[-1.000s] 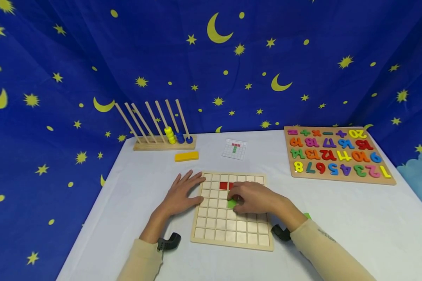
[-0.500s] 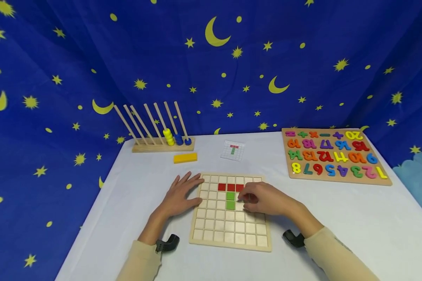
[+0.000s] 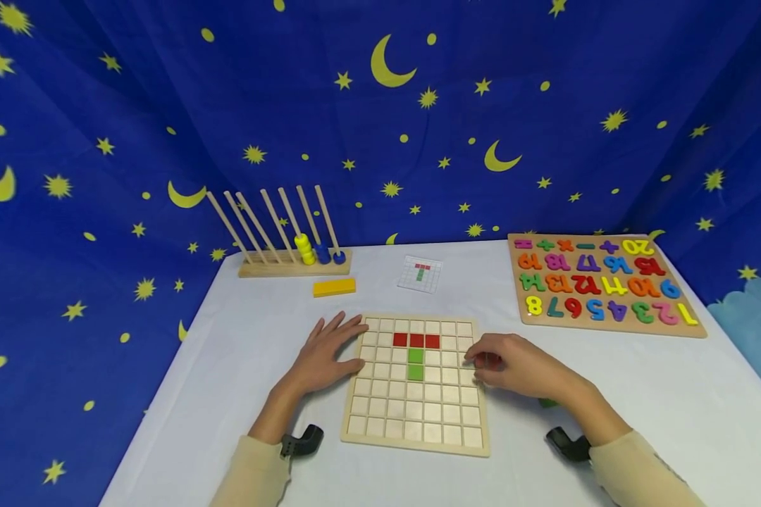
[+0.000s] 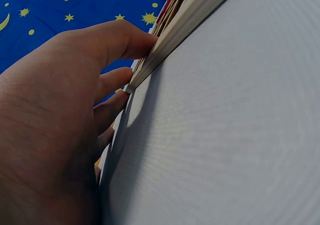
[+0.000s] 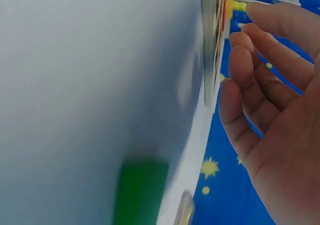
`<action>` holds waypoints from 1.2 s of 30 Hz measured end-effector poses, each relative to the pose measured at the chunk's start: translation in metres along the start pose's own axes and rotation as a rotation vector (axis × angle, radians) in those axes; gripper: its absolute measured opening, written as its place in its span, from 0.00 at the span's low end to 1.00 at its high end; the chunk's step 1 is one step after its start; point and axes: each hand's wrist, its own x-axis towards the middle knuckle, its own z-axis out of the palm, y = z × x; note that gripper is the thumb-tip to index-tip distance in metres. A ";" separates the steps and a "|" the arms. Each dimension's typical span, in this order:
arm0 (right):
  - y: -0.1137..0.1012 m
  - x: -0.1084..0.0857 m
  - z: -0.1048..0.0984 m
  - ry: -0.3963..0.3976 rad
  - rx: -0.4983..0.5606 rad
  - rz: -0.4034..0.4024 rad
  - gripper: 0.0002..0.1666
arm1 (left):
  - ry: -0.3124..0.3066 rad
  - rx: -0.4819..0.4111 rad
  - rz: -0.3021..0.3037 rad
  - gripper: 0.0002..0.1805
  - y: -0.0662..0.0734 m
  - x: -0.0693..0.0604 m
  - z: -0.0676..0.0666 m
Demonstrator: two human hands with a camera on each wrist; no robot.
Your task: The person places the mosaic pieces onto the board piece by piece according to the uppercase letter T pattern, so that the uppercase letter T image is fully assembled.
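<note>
A wooden grid board (image 3: 413,451) lies on the table in the head view. Three red tiles (image 3: 416,341) form a row on it, and two green tiles (image 3: 415,364) run down from the middle one. My left hand (image 3: 323,355) rests against the board's left edge, fingers spread; the left wrist view shows the thumb and fingertips touching the rim. Over the right edge hovers my right hand (image 3: 514,362), its fingers loosely bent. Nothing shows between those fingers in the right wrist view. A green piece (image 5: 141,192) lies on the table beneath the right wrist, mostly hidden in the head view.
Behind the board lies a pattern card (image 3: 421,274) with a red and green T. A yellow block (image 3: 334,287) sits left of it, before a peg abacus (image 3: 260,269) with yellow and blue beads. A number puzzle board (image 3: 609,282) lies at the back right.
My right hand has let go of the lower green tile and moved right, off the tiles to the board's right edge. The left hand stays in place.
</note>
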 end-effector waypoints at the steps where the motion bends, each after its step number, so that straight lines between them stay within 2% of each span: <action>1: 0.002 -0.003 -0.001 0.006 -0.004 0.006 0.14 | 0.003 0.000 0.003 0.36 0.000 0.000 0.000; 17: 0.027 -0.046 -0.017 0.021 -0.019 0.104 0.14 | -0.002 -0.003 -0.011 0.36 -0.001 0.000 0.000; 22: 0.031 -0.060 -0.019 -0.003 -0.024 0.161 0.17 | -0.011 -0.003 -0.018 0.36 0.000 0.000 -0.002; 28: 0.035 -0.076 -0.028 -0.022 -0.020 0.164 0.20 | -0.005 0.005 -0.015 0.36 -0.001 0.001 -0.002; 33: 0.036 -0.086 -0.030 -0.077 0.014 0.213 0.24 | -0.007 0.002 -0.009 0.36 -0.001 0.000 -0.001; 36: 0.037 -0.088 -0.029 -0.105 -0.006 0.246 0.26 | -0.012 0.009 -0.014 0.36 -0.001 0.000 -0.001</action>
